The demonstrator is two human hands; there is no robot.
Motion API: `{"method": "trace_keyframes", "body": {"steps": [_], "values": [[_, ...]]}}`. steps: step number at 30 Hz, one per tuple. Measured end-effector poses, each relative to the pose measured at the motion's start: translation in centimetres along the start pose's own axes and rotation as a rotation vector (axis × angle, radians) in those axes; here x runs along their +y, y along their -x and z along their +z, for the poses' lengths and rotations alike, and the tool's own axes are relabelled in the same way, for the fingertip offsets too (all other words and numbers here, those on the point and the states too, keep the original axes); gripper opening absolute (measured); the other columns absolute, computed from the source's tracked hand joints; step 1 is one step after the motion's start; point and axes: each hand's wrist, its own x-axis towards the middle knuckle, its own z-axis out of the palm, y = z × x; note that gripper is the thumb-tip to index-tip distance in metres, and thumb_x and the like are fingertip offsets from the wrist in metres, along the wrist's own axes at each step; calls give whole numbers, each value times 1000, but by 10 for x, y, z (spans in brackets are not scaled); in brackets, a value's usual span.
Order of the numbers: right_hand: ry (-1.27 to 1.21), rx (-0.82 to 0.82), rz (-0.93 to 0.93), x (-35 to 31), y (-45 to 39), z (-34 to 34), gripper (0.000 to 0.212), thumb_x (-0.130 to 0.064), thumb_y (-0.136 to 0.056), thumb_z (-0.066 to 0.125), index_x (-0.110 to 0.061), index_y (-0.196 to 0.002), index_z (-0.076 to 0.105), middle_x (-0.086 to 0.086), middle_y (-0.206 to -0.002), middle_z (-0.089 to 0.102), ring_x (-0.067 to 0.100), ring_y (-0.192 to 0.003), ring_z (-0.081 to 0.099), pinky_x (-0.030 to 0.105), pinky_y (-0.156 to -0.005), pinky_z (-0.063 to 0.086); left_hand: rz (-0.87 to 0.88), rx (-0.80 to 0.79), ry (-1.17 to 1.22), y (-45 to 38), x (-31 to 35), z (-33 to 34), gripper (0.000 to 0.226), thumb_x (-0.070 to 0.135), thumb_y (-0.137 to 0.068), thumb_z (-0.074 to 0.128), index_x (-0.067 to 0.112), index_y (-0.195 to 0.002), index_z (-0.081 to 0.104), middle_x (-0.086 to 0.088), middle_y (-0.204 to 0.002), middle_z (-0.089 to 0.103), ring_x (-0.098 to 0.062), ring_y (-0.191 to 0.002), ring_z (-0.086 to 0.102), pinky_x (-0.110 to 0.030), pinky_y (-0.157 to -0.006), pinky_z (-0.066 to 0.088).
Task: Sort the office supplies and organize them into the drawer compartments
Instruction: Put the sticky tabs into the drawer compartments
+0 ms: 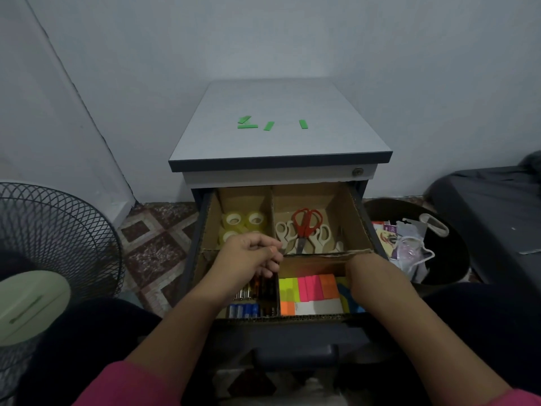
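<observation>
Both forearms reach in from pink sleeves [123,385], stretched forward over the open drawer [292,332] of a small pedestal cabinet [278,136]. The left hand [251,259] hovers above the front-left compartment, fingers curled in with the thumb against them; whether something small sits in that pinch, I cannot tell. The right hand [355,269] dips behind the cardboard divider [322,254] at the front-right compartment, and its fingers are hidden, so its grip cannot be told either.

Under the left hand lie batteries [244,310], blue ones at the front, gold-and-dark ones just behind. Any print on them is too small to read. Front-right holds sticky notes [307,290] in yellow, pink and orange, with a white pad near the front wall.

Past the divider, rolls of clear tape [244,221] fill the back-left compartment. Back-right: red-handled scissors [306,225] lying on top of white-handled scissors [285,231].

A keyhole [357,171] shows on the cabinet front, above the drawer. On the grey top, four green strips [268,124] lie scattered, two touching, two apart.

To the left stands a fan [52,244] on a patterned tile floor [158,244]. On the right, a dark bin [445,253] holds packaging scraps, its print unreadable. A pale wall [263,39] rises behind.
</observation>
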Motion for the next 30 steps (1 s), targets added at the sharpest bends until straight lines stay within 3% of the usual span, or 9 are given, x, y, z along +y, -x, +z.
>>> {"method": "trace_keyframes", "body": {"steps": [2, 5, 8, 12, 25, 30], "values": [[-106, 111, -80, 3, 5, -4, 11, -26, -87, 64, -20, -79, 60, -1, -87, 61, 15, -81, 60, 29, -70, 52, 0, -1, 3, 0, -1, 0, 15, -1, -93, 54, 3, -97, 67, -12, -82, 70, -12, -63, 63, -20, -58, 52], [-470, -33, -142, -7, 14, -8, 18, -14, -79, 71, -28, -78, 59, 0, -89, 67, 15, -83, 65, 31, -73, 55, 0, -6, 6, -1, -2, 0, 15, -1, -93, 54, 2, -98, 67, -12, -82, 70, -12, -63, 63, -20, -57, 52], [-641, -126, -161, -25, 14, 1, 23, -9, -75, 73, -28, -79, 61, -1, -86, 66, 15, -77, 66, 28, -62, 55, -4, -9, 4, -3, -3, 1, 14, 0, -93, 54, 4, -97, 67, -12, -82, 70, -12, -63, 63, -19, -57, 52], [-476, -95, -256, -37, 7, 13, 22, -16, -73, 72, -34, -78, 62, -9, -95, 59, 5, -81, 56, 19, -62, 46, -3, -10, 7, -4, -4, 0, 13, 1, -93, 55, 3, -97, 67, -13, -83, 70, -12, -63, 63, -20, -57, 52], [-333, -81, -306, -41, 0, 19, 19, -22, -75, 73, -29, -91, 64, -5, -103, 63, 12, -91, 55, 22, -74, 46, -14, -21, 14, -7, -7, 1, 14, 1, -93, 54, 3, -99, 66, -12, -84, 69, -12, -63, 63, -20, -57, 52], [-291, -104, -328, -40, -1, 17, 28, -18, -78, 73, -29, -101, 63, -5, -111, 61, 13, -102, 57, 21, -77, 45, -10, -22, 13, -7, -6, 1, 14, 1, -93, 53, 2, -99, 66, -12, -83, 69, -11, -62, 62, -19, -57, 52]]}}
